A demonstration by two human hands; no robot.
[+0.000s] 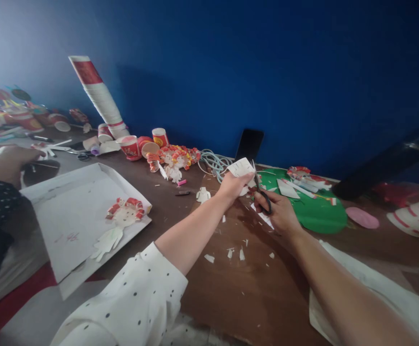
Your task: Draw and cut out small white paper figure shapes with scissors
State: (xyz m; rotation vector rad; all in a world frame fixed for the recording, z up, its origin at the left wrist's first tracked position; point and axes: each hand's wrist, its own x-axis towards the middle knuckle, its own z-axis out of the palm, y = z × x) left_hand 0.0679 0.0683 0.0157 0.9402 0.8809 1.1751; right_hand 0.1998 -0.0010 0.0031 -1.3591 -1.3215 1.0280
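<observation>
My left hand (pixel 233 186) grips a small piece of white paper (pixel 240 167) that has faint marks on it. Black-handled scissors (pixel 265 201) are in my right hand (pixel 278 211), with fingers wrapped about the handles. Their blades point up and away from me, at the right edge of the paper. Whether the blades touch the paper I cannot tell. Beneath my hands, small paper scraps (pixel 242 254) lie scattered on the brown table (pixel 227 298). A white paper cutout shaped like a garment (pixel 203 194) rests left of my left wrist.
A black phone (pixel 250 144) leans on the blue wall behind a pale cable (pixel 212 161). Green paper (pixel 321 214) lies on the right. Paper cups (pixel 130 146) and a tall leaning cup stack (pixel 103 98) stand left, beyond a white board (pixel 68 216). Another person's hand (pixel 7 163) works at far left.
</observation>
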